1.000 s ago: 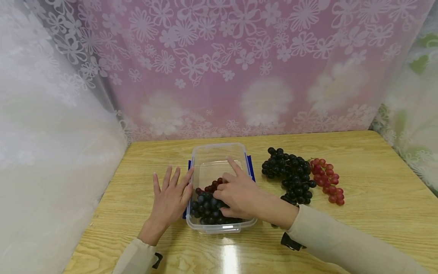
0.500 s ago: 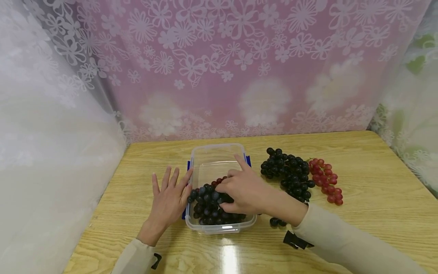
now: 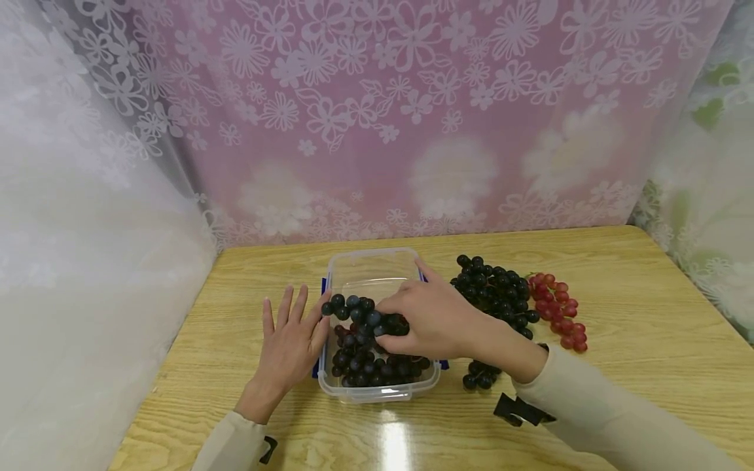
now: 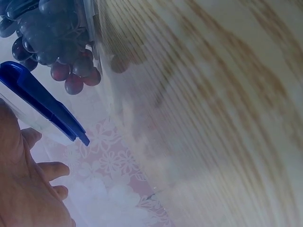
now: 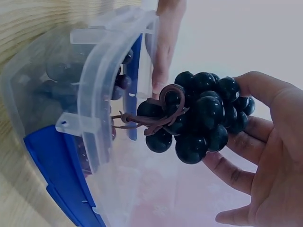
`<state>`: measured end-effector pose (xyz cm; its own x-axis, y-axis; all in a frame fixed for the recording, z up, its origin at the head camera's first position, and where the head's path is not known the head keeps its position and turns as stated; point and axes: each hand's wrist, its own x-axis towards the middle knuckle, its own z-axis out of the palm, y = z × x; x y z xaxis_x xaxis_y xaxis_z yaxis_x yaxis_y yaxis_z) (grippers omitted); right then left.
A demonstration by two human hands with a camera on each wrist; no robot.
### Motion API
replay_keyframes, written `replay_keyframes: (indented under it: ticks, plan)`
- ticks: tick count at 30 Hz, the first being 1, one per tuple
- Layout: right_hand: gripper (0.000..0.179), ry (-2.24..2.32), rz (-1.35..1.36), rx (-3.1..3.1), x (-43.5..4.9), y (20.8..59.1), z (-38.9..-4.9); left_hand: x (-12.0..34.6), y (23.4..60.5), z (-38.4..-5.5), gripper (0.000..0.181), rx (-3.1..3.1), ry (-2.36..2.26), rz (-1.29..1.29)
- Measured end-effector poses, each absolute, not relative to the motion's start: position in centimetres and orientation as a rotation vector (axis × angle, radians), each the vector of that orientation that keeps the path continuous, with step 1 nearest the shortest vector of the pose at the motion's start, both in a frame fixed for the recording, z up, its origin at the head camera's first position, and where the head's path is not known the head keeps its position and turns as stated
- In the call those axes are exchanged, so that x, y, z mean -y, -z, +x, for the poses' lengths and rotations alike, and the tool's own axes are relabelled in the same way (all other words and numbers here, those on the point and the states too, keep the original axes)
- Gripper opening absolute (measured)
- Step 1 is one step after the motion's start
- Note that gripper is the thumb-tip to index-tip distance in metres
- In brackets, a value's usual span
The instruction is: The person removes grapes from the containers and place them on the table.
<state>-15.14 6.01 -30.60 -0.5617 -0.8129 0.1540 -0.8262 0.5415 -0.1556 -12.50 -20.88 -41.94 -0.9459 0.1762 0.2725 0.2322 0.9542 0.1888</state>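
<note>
A bunch of dark grapes [image 3: 356, 309] is lifted over a clear plastic container [image 3: 377, 394]; my right hand [image 3: 438, 322] holds it between thumb and fingers. In the right wrist view, that bunch [image 5: 203, 113] shows its curled brown stem hanging toward the container rim. More dark grapes [image 3: 377, 373] lie in the container's near part, with some reddish ones partly hidden among them. My left hand [image 3: 288, 347] has its fingers spread and touches the container's left side. The left wrist view shows this hand [image 4: 33, 175] beside a blue latch [image 4: 45, 101].
On the wooden table [image 3: 206, 386], right of the container, lie a large black grape bunch [image 3: 491, 288] and a red bunch [image 3: 559, 311]. Several dark grapes [image 3: 482, 378] show below my right forearm. A pink floral curtain [image 3: 365, 131] hangs behind the table.
My right hand has risen from inside the container, moving slightly away and to the right, and lifts the dark grape bunch with it. The left hand has stayed in place.
</note>
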Motion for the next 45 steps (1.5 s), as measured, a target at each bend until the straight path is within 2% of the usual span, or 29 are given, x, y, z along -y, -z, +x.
replay_keyframes:
  ticks: [11,18,35,42,45]
  plan:
    - [0.044,-0.417,1.250,2.843,-7.9,28.1,-16.0,20.8,41.9,-12.6,0.050,2.856,0.324,-0.291]
    - [0.049,-0.547,1.126,2.859,-10.6,27.8,-17.2,20.7,41.9,-12.6,0.050,2.871,0.327,-0.291]
    - [0.076,-0.550,0.575,3.095,-22.1,27.9,-19.3,20.8,42.1,-12.6,0.050,2.879,0.343,-0.296]
    - [0.075,-0.433,0.431,3.073,-27.6,29.4,-20.0,20.8,42.2,-12.6,0.050,2.887,0.354,-0.292]
    - [0.069,-0.363,0.370,3.054,-29.8,30.2,-20.3,20.9,42.2,-12.7,0.050,2.887,0.349,-0.288]
